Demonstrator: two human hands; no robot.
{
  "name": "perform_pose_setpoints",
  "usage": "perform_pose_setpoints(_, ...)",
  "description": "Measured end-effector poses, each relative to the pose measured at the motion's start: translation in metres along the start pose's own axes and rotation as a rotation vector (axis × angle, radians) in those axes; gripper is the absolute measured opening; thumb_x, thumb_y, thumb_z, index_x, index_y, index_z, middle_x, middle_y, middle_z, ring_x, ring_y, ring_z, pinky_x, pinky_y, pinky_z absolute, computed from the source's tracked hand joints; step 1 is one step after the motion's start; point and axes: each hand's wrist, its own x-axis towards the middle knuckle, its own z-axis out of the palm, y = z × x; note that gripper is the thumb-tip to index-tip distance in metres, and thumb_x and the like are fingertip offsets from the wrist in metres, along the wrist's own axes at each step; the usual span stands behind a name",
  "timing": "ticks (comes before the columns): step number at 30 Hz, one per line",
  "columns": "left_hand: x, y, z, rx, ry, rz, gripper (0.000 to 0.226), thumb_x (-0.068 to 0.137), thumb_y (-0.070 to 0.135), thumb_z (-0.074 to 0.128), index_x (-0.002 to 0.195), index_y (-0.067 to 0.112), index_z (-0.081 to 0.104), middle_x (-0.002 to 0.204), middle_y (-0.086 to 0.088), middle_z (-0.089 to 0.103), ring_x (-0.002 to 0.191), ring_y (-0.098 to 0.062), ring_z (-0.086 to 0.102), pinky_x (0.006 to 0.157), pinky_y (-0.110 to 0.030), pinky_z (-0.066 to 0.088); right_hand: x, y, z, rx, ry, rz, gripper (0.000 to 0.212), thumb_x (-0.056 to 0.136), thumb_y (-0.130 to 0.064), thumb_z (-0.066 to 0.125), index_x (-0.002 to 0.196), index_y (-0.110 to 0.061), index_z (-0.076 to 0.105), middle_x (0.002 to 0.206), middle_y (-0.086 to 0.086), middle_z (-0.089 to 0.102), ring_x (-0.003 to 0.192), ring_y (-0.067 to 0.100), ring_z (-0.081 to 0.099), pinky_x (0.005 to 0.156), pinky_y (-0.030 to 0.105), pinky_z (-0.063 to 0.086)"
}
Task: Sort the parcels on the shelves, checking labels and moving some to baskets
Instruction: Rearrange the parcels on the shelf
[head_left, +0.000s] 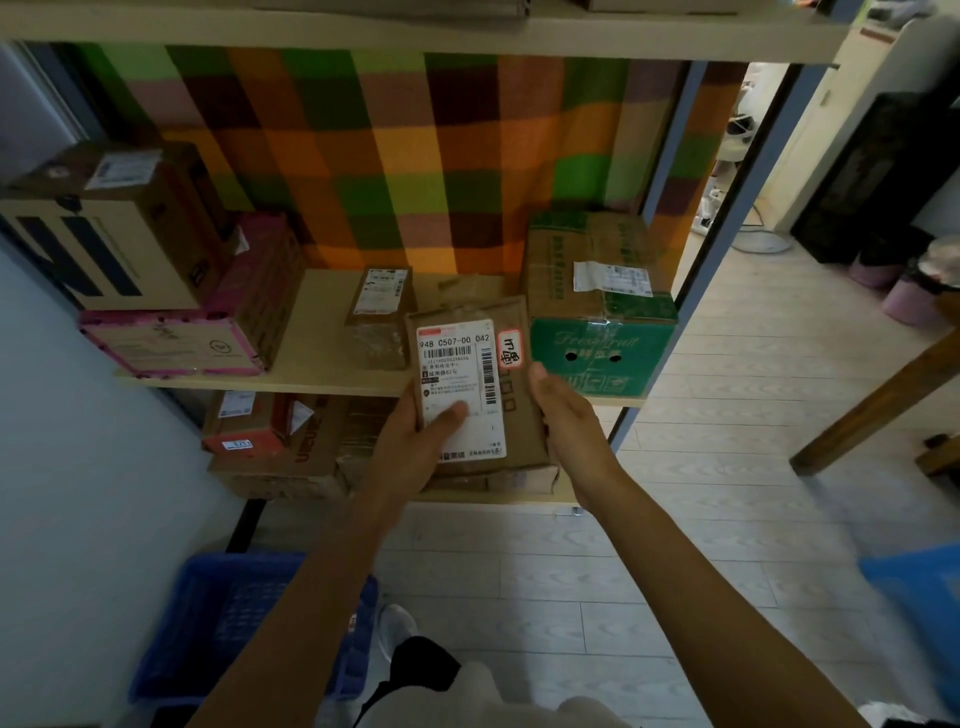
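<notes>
Currently both hands hold a flat brown parcel (519, 431) in front of the middle shelf (322, 338), its white label (457, 374) facing the camera. The left hand (415, 452) grips the lower left edge, thumb pressed on the label. The right hand (563, 415) clasps the right edge, fingers hidden behind. A green box (602, 322) stands on the shelf just behind, and a blue basket (218, 623) sits on the floor below.

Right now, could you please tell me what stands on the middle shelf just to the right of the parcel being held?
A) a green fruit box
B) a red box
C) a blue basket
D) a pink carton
A: the green fruit box stands at the right end of the middle shelf, just right of the brown parcel that the left hand and right hand hold.
</notes>
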Motion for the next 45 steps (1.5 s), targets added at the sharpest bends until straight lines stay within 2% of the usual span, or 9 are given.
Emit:
perform_pose_setpoints(7, 0.005, 0.005, 0.006, 0.075, -0.001, 0.064, 0.044, 0.096, 0.022, 0.061, 0.139, 0.023, 0.050, 0.123, 0.010, 0.063, 0.101, 0.001, 0.063, 0.078, -0.014, 0.055, 0.003, -0.001, 0.000, -0.119, 0.097, -0.150, 0.027, 0.102, -0.033, 0.052, 0.126, -0.031, 0.064, 0.106, -0.014, 0.071, 0.095, -0.001, 0.067, 0.081, 0.017, 0.055)
perform_pose_setpoints(10, 0.009, 0.004, 0.004, 0.034, -0.002, 0.027, 0.049, 0.095, 0.024, 0.062, 0.141, 0.021, 0.047, 0.129, 0.006, 0.064, 0.106, -0.005, 0.065, 0.082, -0.022, 0.057, 0.006, -0.007, -0.005, -0.084, 0.047, -0.093, 0.035, 0.099, -0.041, 0.054, 0.129, -0.027, 0.065, 0.110, -0.012, 0.071, 0.099, 0.003, 0.068, 0.076, 0.012, 0.054)
perform_pose_setpoints(15, 0.009, 0.003, 0.003, -0.021, 0.003, -0.007, 0.052, 0.094, 0.022, 0.064, 0.142, 0.018, 0.042, 0.130, 0.002, 0.063, 0.108, -0.011, 0.066, 0.080, -0.025, 0.060, 0.007, -0.010, -0.002, -0.121, 0.033, -0.065, 0.070, 0.075, -0.073, 0.059, 0.132, -0.033, 0.062, 0.121, -0.008, 0.070, 0.111, 0.013, 0.066, 0.097, 0.041, 0.055)
perform_pose_setpoints(19, 0.006, 0.007, 0.002, 0.023, -0.049, 0.069, 0.059, 0.091, 0.023, 0.064, 0.144, 0.018, 0.038, 0.132, 0.003, 0.059, 0.108, -0.007, 0.063, 0.070, -0.014, 0.056, 0.010, -0.003, -0.002, -0.126, 0.083, -0.042, 0.039, 0.093, -0.035, 0.066, 0.130, -0.022, 0.059, 0.118, -0.004, 0.069, 0.109, 0.017, 0.066, 0.093, 0.039, 0.057)
perform_pose_setpoints(24, 0.012, -0.010, -0.010, 0.029, -0.137, 0.059, 0.096, 0.065, 0.031, 0.091, 0.143, 0.019, 0.036, 0.133, 0.004, 0.059, 0.118, -0.016, 0.062, 0.078, -0.023, 0.057, 0.020, 0.001, 0.000, -0.061, 0.100, 0.011, 0.041, 0.095, -0.031, 0.064, 0.132, -0.019, 0.051, 0.111, -0.007, 0.064, 0.105, 0.015, 0.064, 0.084, 0.028, 0.056)
perform_pose_setpoints(31, 0.054, -0.019, -0.026, 0.183, -0.075, 0.036, 0.064, 0.090, 0.021, 0.069, 0.147, 0.019, 0.041, 0.134, 0.005, 0.061, 0.123, -0.013, 0.058, 0.089, -0.020, 0.054, 0.054, 0.004, 0.016, -0.100, -0.139, 0.123, 0.041, 0.103, -0.008, 0.045, 0.138, -0.029, 0.046, 0.114, -0.008, 0.061, 0.086, -0.005, 0.059, 0.073, 0.017, 0.056)
perform_pose_setpoints(34, 0.083, -0.013, -0.031, 0.194, -0.109, -0.016, 0.056, 0.096, 0.020, 0.061, 0.148, 0.024, 0.040, 0.132, 0.009, 0.058, 0.118, -0.008, 0.055, 0.083, -0.011, 0.050, 0.082, 0.001, 0.024, -0.107, -0.141, 0.184, 0.042, 0.103, -0.007, 0.046, 0.134, -0.036, 0.047, 0.121, -0.003, 0.065, 0.102, 0.013, 0.065, 0.087, 0.038, 0.058)
perform_pose_setpoints(39, 0.145, -0.001, -0.032, 0.108, -0.071, -0.077, 0.054, 0.096, 0.017, 0.061, 0.146, 0.023, 0.042, 0.135, 0.002, 0.057, 0.116, -0.014, 0.055, 0.082, -0.024, 0.053, 0.133, -0.012, 0.039, -0.052, -0.056, 0.208, 0.032, 0.103, -0.011, 0.049, 0.119, -0.039, 0.052, 0.111, -0.005, 0.068, 0.093, 0.013, 0.067, 0.065, 0.030, 0.057)
perform_pose_setpoints(45, 0.225, 0.005, -0.034, 0.043, -0.033, -0.148, 0.047, 0.100, 0.016, 0.056, 0.144, 0.025, 0.046, 0.132, 0.005, 0.056, 0.112, -0.016, 0.057, 0.090, -0.034, 0.053, 0.202, -0.029, 0.054, -0.052, 0.073, 0.191, 0.025, 0.104, -0.011, 0.046, 0.118, -0.032, 0.051, 0.105, -0.005, 0.066, 0.096, 0.018, 0.064, 0.091, 0.046, 0.056)
